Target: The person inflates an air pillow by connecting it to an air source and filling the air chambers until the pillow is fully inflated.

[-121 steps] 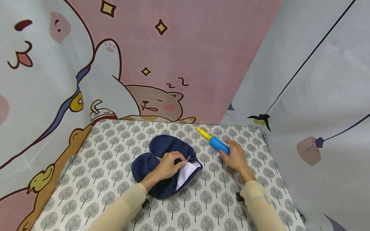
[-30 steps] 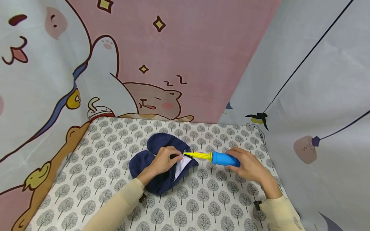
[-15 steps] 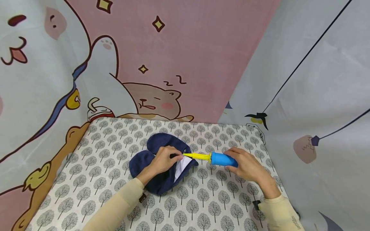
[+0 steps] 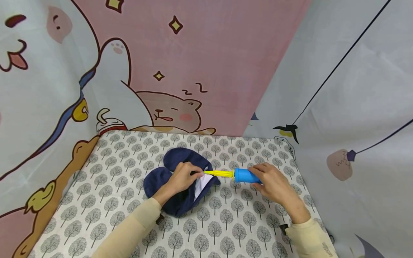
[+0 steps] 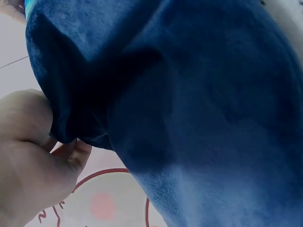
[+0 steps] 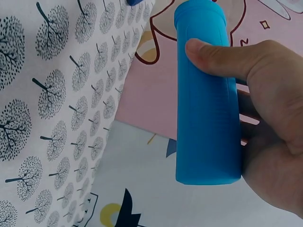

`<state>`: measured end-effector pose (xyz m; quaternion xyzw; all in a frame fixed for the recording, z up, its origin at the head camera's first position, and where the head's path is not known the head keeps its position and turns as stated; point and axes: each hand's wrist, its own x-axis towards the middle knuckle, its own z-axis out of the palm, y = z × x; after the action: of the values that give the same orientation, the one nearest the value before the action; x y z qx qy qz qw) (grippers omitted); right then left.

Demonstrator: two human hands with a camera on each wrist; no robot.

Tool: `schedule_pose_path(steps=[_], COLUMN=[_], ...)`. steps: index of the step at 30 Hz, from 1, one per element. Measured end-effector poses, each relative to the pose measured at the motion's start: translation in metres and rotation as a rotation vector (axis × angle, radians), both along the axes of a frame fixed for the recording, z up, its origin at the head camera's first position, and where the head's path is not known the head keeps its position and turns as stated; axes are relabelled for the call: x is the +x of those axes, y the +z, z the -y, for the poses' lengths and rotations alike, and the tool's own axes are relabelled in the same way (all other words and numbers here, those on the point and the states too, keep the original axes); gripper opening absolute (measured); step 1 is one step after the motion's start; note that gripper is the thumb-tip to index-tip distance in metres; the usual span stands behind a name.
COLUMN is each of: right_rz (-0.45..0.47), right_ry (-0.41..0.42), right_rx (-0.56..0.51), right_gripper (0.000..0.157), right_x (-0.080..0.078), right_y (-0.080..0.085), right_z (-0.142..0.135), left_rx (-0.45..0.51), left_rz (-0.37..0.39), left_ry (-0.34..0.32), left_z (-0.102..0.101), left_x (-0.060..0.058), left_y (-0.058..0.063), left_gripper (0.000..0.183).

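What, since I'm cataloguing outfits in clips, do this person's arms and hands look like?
Both arms wear long, plain cream sleeves: left sleeve, right sleeve. The right one bears a small greyish marking, too small to read. A black piece shows by the left sleeve's end, another by the right's. The left hand and right hand wear no gloves.

Your right hand (image 4: 272, 181) grips a blue hand pump (image 4: 246, 175), nearly level, its ribbed yellow nozzle (image 4: 222, 173) pointing left and tapering to a tip right at your left hand (image 4: 182, 177). That hand pinches at the opening of a navy plush cushion (image 4: 158, 181). It lies with two rounded lobes leftward, white lining (image 4: 200, 187) showing in the gap.
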<state>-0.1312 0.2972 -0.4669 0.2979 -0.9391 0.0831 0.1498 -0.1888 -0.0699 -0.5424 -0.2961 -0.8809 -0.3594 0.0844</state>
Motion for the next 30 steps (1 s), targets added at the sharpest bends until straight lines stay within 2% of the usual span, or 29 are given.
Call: schedule_pose_path(steps=[7,12,17,30], right_rz=[-0.056,-0.135,-0.180,-0.232], right_ry=[-0.005,0.022,0.045,0.070], right_rx=[0.041,0.074,0.066,0.055], right_gripper=[0.068,0.069,0.067,0.067], right_x=[0.002,0.002,0.002,-0.001], right_y=[-0.002,-0.001,-0.004,-0.021], right_z=[0.006,0.010,0.014,0.020], left_rx=[-0.131,-0.206,-0.197,-0.179], left_rz=[-0.147,-0.238,-0.279,-0.327], left_ry=[-0.012,-0.011,-0.010,-0.016], left_z=[-0.003,-0.004,-0.002,0.003], left_x=[0.003,0.005,0.003,0.000], left_y=[0.007,0.009,0.009,0.003], left_gripper=[0.007,0.007,0.008,0.019])
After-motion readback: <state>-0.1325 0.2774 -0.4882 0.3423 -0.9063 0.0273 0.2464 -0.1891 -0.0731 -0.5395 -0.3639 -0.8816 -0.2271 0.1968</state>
